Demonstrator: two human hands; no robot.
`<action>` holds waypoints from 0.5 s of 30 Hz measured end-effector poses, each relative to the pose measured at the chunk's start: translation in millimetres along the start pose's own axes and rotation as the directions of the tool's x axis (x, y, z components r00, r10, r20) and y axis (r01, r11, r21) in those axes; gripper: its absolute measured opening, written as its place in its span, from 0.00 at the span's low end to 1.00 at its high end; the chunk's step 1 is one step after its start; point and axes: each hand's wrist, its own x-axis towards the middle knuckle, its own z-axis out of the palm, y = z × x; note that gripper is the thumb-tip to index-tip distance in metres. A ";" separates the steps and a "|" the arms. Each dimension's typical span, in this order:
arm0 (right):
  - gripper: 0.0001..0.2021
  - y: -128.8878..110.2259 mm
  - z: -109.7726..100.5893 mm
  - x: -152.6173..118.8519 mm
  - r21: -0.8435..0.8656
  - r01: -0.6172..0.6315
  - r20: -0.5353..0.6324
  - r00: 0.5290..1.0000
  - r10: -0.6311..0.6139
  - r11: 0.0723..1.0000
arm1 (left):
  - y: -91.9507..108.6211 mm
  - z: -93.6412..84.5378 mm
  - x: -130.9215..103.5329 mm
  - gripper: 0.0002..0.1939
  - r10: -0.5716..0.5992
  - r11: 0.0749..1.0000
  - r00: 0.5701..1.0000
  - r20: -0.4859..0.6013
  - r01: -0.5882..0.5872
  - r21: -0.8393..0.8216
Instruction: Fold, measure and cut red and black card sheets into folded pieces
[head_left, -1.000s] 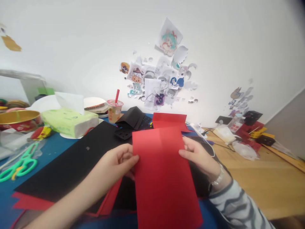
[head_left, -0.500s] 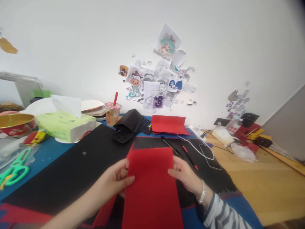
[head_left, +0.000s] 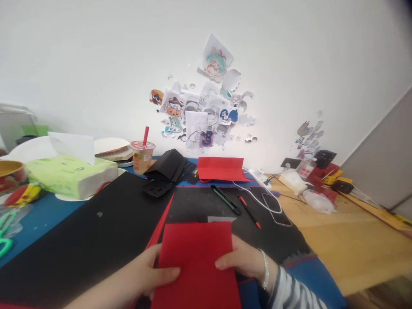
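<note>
- Head view: red card (head_left: 196, 266) is held above the near edge of the worktop (head_left: 334, 240), its far end upright to the eye and its near end cut off by the frame.
- Left hand (head_left: 157, 271) is clamped on the red card's left edge, thumb on the face, other fingers mostly hidden.
- Right hand (head_left: 241, 259) is clamped on the right edge, thumb likewise on the face; a bracelet (head_left: 266, 268) circles the wrist.
- Black sheet (head_left: 80, 227) lies flat to the left.
- Beyond the red card, cutter (head_left: 225, 199) and pen (head_left: 249, 212) lie apart on the black mat (head_left: 193, 206); a white cable (head_left: 252, 198) crosses the phone (head_left: 277, 210).
- Toward the far edge: folded card (head_left: 220, 168), black box (head_left: 167, 165), cup (head_left: 141, 158) with straw (head_left: 146, 135).
- Left side: tissue pack (head_left: 74, 174), scissors (head_left: 4, 236) partly out of frame.
</note>
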 end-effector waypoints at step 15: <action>0.20 -22.9 -6.2 -10.1 -0.821 0.369 0.317 0.929 -0.189 0.436 | 30.4 0.4 -19.1 0.29 0.080 0.883 0.959 0.273 -0.195 0.427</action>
